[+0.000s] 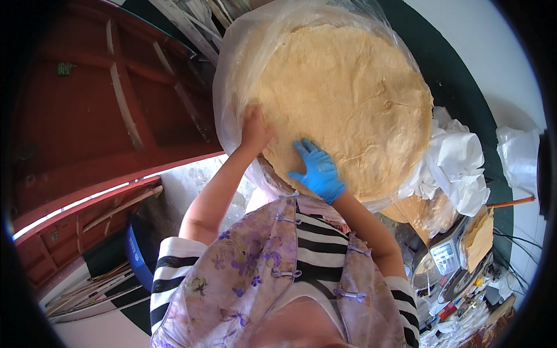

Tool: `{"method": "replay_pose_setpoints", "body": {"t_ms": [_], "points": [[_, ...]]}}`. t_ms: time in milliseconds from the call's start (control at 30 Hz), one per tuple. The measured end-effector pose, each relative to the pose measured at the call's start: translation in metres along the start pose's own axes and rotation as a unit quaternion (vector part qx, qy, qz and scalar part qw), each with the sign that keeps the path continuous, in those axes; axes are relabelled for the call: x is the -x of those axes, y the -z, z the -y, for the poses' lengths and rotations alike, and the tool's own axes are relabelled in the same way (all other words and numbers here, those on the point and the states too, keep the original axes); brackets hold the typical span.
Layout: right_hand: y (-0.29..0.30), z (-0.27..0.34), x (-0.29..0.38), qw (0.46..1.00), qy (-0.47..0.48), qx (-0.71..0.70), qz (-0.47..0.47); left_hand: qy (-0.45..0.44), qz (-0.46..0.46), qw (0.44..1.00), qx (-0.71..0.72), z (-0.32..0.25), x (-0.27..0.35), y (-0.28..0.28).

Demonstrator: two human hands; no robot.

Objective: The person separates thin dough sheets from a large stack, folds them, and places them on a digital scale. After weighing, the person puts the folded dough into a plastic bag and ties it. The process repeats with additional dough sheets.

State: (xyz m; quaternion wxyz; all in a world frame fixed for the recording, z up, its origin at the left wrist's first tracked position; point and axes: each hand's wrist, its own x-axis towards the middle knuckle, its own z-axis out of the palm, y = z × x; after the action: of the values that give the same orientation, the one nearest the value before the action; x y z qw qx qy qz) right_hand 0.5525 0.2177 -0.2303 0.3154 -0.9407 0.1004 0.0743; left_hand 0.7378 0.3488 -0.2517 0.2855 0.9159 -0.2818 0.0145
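A large round stack of thin tan flatbread-like sheets (pixel 348 100) lies in front of me, its top wrinkled toward the right. Clear plastic sheeting (pixel 230 82) wraps around its sides and far edge. My right hand (pixel 322 172), in a blue disposable glove, rests on the near part of the top sheet with its fingers spread. At the left rim is my left hand (pixel 256 130), bare and blurred. Its fingertips are by the plastic and the sheet's edge; whether they grip either is unclear.
Dark red metal doors (pixel 87 100) stand at left, with a blue object (pixel 138 252) below them. Crumpled white plastic (pixel 457 156) sits beside the stack at right. Lower right are a scale-like device (pixel 444 256), cables (pixel 515 243) and clutter. Long boards (pixel 187 26) lean at upper left.
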Motion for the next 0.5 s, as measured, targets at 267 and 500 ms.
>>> {"method": "replay_pose_setpoints", "body": {"t_ms": [267,500], "points": [[0.008,-0.016,0.004,0.997,0.051,-0.065,-0.001,0.156,-0.058,0.985,0.037,0.021,-0.065,-0.019],[0.062,-0.037,-0.009,0.985,-0.086,-0.138,-0.061,-0.126,-0.161,0.979,-0.014,-0.047,-0.066,0.006]]}}
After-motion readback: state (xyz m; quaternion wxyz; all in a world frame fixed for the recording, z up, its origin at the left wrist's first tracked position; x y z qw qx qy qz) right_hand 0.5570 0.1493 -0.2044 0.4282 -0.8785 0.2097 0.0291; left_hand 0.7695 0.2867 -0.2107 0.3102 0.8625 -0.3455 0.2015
